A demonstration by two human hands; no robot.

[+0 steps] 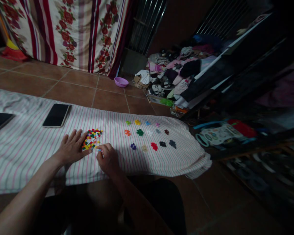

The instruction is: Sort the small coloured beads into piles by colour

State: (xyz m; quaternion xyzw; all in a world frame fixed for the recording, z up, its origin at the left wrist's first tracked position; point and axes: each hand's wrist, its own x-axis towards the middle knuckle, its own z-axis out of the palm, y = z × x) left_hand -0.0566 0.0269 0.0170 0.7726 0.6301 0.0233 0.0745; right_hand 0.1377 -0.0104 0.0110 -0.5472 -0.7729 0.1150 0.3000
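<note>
My left hand (73, 146) lies flat with its fingers spread on the striped cloth, at the left edge of a patch of small mixed-colour pieces (94, 133). At the lower right corner of that patch, my right hand (108, 157) has thumb and forefinger pinched together on a tiny light blue piece (99, 150). To the right, small piles sorted by colour sit in rows, among them an orange pile (127, 133), a dark green pile (139, 132), a purple pile (133, 146), a red pile (154, 146) and a yellow pile (137, 122).
A phone (56, 115) rests on the striped cloth (115, 130) at left, with another dark device (0, 120) beyond it. Behind, a purple basin (121, 82) stands on the tiled floor near a heap of clothes (176, 68). A flowered curtain (80, 32) hangs at the back.
</note>
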